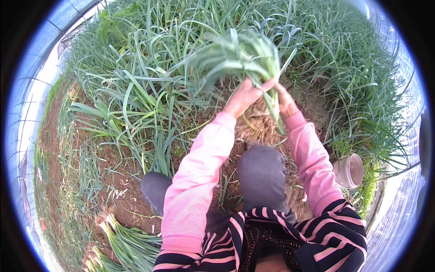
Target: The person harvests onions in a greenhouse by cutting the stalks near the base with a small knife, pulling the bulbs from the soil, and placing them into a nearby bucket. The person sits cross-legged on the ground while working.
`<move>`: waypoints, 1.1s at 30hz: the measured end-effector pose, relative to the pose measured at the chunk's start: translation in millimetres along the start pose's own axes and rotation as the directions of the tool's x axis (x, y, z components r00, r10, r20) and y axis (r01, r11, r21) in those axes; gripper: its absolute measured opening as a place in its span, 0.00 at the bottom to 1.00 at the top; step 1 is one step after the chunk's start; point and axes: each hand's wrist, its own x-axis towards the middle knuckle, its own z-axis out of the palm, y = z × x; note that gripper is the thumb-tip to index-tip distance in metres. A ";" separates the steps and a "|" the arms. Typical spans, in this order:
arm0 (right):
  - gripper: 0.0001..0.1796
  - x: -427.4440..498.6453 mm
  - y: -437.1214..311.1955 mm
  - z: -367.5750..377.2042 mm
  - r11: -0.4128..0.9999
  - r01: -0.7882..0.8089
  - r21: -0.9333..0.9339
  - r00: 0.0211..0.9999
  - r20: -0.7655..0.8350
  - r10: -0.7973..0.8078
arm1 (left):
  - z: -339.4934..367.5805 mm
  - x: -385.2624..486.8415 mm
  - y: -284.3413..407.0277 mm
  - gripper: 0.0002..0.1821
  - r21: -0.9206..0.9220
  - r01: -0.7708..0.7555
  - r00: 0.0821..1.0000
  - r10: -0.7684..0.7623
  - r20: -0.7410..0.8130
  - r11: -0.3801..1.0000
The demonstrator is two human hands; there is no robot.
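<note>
A bunch of long-leaved green allium plants (251, 56), perhaps leeks or green onions, is held up in front of me, its leaves blurred and bending to the left. My left hand (245, 97) grips the bunch from the left, with its fingers at the leaf bases. On the other side my right hand (285, 100) is closed around the stems, partly hidden by leaves. Pale, fibrous roots (260, 125) hang beneath both hands, just beyond my knee.
Dense standing plants (343, 57) fill the ground ahead. Bundled plants with roots (132, 239) lie on the soil at the lower left. A clear plastic container (350, 170) lies tilted at the right. My knee (263, 173) is close below the bunch. Plastic sheeting (32, 88) curves along the sides.
</note>
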 end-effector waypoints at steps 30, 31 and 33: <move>0.34 -221.1 89.8 -275.2 -0.173 -0.488 -0.855 0.866 -0.451 -0.216 | -224.5 -424.5 -34.3 0.23 -0.037 0.541 0.326 -0.250 -0.912 0.841; 0.32 -239.8 83.1 -280.3 -0.131 -0.494 -0.860 0.856 -0.454 -0.247 | -226.4 -433.5 -35.7 0.23 -0.095 0.589 0.209 -0.265 -0.941 0.802; 0.29 -273.1 80.6 -286.2 0.068 -0.579 -0.812 0.781 -0.577 -0.241 | -224.1 -445.8 -39.4 0.22 -0.240 0.551 0.138 -0.371 -0.918 0.799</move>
